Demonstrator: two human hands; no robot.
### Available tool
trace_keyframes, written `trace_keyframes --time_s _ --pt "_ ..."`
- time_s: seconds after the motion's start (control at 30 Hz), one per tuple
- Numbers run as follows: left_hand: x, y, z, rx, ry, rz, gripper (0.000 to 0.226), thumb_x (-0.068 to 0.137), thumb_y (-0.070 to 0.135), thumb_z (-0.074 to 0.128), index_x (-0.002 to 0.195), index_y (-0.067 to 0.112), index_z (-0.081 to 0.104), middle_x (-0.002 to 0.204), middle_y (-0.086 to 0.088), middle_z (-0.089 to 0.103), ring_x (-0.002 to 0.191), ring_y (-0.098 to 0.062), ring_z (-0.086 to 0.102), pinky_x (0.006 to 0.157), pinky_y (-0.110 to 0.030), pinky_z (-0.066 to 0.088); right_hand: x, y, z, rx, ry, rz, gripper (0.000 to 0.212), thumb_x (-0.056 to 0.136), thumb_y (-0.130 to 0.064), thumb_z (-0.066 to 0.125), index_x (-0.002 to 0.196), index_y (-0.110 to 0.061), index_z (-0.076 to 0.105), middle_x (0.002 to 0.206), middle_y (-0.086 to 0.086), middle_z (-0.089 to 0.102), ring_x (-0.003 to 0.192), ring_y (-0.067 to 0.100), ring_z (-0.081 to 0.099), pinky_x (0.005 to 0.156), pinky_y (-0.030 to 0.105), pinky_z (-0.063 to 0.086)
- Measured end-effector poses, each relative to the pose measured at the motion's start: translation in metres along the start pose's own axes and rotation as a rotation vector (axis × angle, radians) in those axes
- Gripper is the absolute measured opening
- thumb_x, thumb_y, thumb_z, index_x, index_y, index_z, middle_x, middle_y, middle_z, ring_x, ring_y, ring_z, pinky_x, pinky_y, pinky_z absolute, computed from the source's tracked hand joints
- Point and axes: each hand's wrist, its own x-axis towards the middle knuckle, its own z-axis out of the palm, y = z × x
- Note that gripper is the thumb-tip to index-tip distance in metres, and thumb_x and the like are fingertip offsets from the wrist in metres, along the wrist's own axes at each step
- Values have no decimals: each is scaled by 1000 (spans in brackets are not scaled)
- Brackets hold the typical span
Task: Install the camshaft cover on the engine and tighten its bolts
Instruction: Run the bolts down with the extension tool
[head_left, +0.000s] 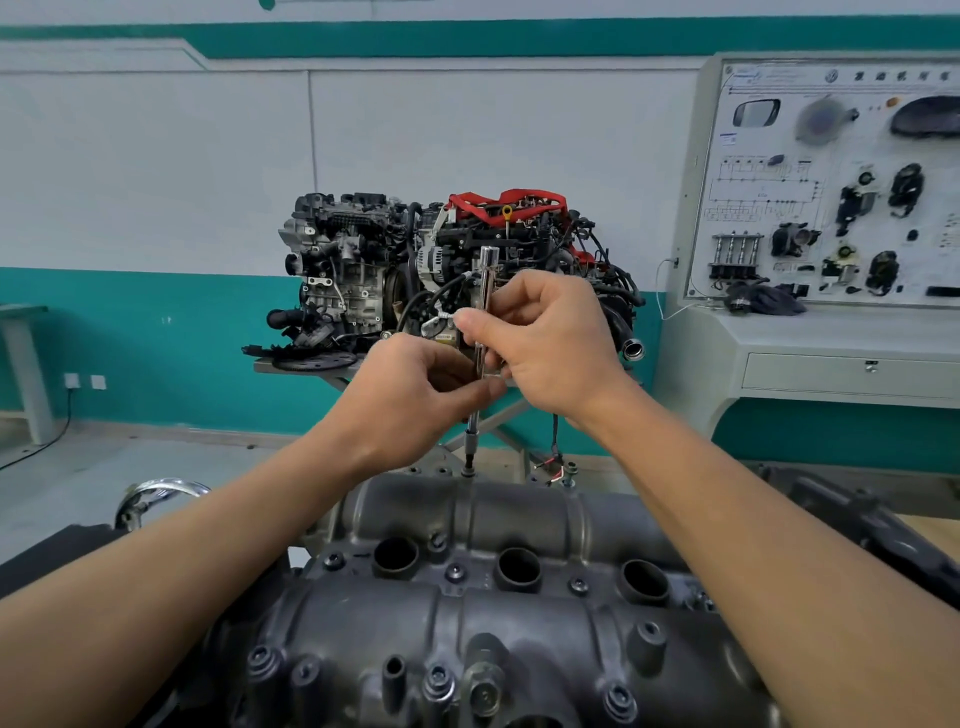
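Right grip pinches the long driver up high, left grip pinches the shaft just below it. I'd keep it dead upright on the far-edge bolt and spin it with the fingertips first, so it doesn't cross-thread. The camshaft cover sits right under the forearms: dark grey casting, three round plug wells, other bolts look seated.

Left grip, lower, and right grip, just above it, both curl round one upright driver shaft.
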Motion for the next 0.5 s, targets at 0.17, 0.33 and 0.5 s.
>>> trace_keyframes --time_s 0.17,0.33,0.5 --pt "1 -2 -1 -37 35 -22 18 85 21 78 78 4 75 70 -11 75 71 -34 72 69 -50 59 1 2 2 -45 46 -8 21 77 -22 85 76 -10 68 62 6 71 47 12 58 49 31 53" --pt "0 -2 -2 -170 -52 -5 22 91 14 69 85 -7 72 82 -30 71 87 -50 67 79 -60 56 -2 -2 -8 119 -238 67 16 101 -15 56 97 -11 71 90 9 76 52 14 60 44 19 45" --pt "1 -6 -2 -213 -94 3 19 94 12 65 89 -5 73 82 -15 76 81 -25 76 79 -39 62 -3 -3 -4 16 -198 -19 18 98 -5 58 88 -4 73 81 24 73 50 16 62 47 21 49"
